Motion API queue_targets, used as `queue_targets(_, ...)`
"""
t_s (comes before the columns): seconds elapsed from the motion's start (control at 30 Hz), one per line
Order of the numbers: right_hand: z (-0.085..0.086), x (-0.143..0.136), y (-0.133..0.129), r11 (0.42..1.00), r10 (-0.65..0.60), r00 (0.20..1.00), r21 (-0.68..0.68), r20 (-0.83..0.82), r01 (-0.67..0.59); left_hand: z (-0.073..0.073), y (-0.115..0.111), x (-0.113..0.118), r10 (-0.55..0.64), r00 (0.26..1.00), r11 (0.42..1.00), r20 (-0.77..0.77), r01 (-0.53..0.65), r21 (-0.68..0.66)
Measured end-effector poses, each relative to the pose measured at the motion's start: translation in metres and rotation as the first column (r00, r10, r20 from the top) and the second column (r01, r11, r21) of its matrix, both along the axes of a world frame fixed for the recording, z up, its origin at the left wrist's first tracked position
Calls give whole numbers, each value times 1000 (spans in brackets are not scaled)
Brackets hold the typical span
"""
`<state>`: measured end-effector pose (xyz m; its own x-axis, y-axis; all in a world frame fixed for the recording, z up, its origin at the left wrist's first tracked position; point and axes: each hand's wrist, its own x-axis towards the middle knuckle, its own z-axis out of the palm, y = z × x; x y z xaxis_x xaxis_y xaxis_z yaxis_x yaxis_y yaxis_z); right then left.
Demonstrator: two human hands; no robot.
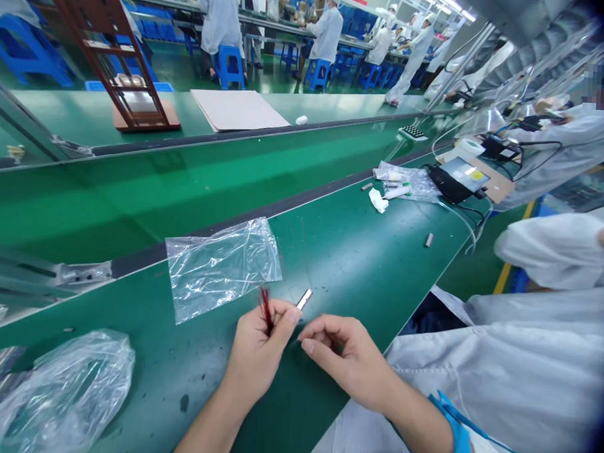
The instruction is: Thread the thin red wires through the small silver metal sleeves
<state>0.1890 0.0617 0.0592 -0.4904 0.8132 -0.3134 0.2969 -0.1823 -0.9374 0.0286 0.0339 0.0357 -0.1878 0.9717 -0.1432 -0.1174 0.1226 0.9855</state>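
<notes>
Bag, clear and flat, on a green bench; landmark for every place below. Just off its near right corner, a small metal piece, slim and shiny, raised at a slant above the bench. Pinched between thumb and forefinger of the left hand, with the other fingers folded in. Also gathered in that left hand, a tuft of dark red strands, sticking up close to the bag's near edge. To the right of the bag and nearer the body, the right hand, palm inward, fingers loosely curled, thumb tip near the fingertips; too small to tell if holding anything fine.

Farther to the right of the bag, a white crumpled wad and a small grey block. To its left and nearer the body, a crumpled clear bag.

Step in hand, by judgement: close handling of the metal piece, steadied on one side only. For a next move, likely called for: a firm left pinch, the red strands away from the fingertips, and a light, precise touch from the right.
</notes>
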Motion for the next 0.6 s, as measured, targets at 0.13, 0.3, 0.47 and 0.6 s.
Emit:
queue_targets(0.13,-1,-1,0,999,-3,997,-37,-79,0,-2,-3,0,-34,997,999,69,34,1)
queue_targets(0.3,-9,-2,-7,967,-249,908,-32,-336,253,-1,-6,2,-89,986,996,140,90,-3)
queue_targets(0.47,-14,-9,-12,931,-364,831,-149,-421,333,5,-8,7,-198,975,980,96,199,8)
queue_targets(0.6,-11,-11,-13,922,-387,819,-198,-424,333,9,-9,9,-190,981,982,43,190,10)
